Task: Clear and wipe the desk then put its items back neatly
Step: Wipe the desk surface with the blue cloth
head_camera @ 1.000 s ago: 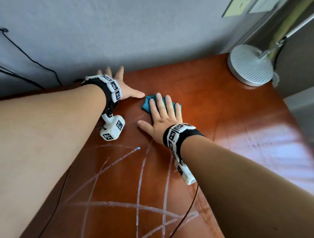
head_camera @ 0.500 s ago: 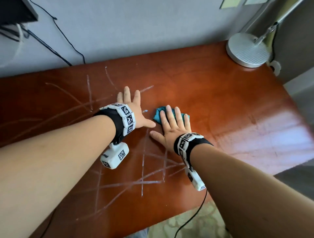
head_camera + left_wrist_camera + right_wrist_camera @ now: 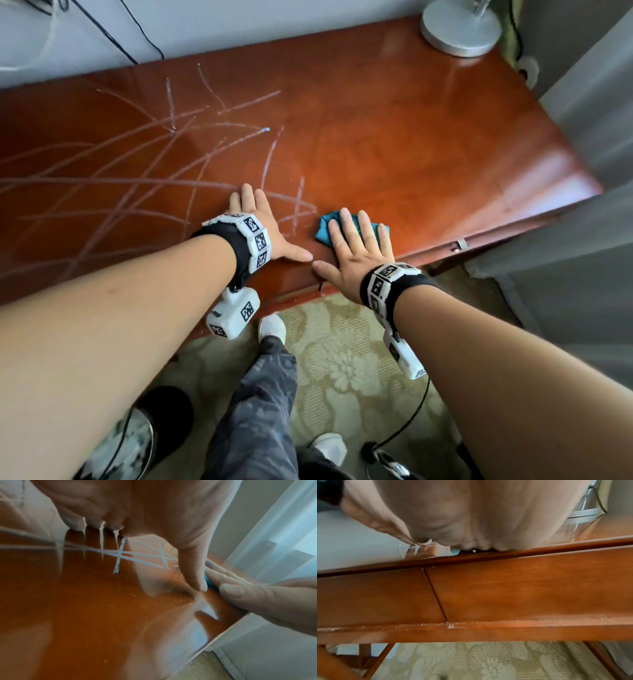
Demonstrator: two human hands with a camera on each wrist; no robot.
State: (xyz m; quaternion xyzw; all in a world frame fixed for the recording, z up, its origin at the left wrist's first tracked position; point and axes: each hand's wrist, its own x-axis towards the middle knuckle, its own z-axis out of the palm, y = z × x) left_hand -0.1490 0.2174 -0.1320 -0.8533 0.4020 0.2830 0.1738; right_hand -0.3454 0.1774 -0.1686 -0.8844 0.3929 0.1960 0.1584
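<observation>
A small teal cloth point(image 3: 329, 229) lies near the front edge of the glossy red-brown desk point(image 3: 394, 144). My right hand point(image 3: 356, 246) presses flat on the cloth with straight, spread fingers, and only a sliver of cloth point(image 3: 210, 582) shows in the left wrist view. My left hand point(image 3: 263, 222) rests flat on the desk just left of it, fingers straight, thumb out toward the right hand. White streaks point(image 3: 171, 150) cross the left and middle of the desk. In the right wrist view the palm point(image 3: 471, 513) hangs over the desk's front rail point(image 3: 505, 588).
A round silver lamp base point(image 3: 459, 29) stands at the far right corner. Black cables point(image 3: 133, 31) run along the wall at the back left. Below the front edge are a patterned carpet point(image 3: 342, 359) and my legs and shoes point(image 3: 272, 329). A grey curtain point(image 3: 589, 102) hangs at right.
Both hands have slid back toward the desk's front edge, the right one dragging the cloth along. The view has tilted down, showing the floor.
</observation>
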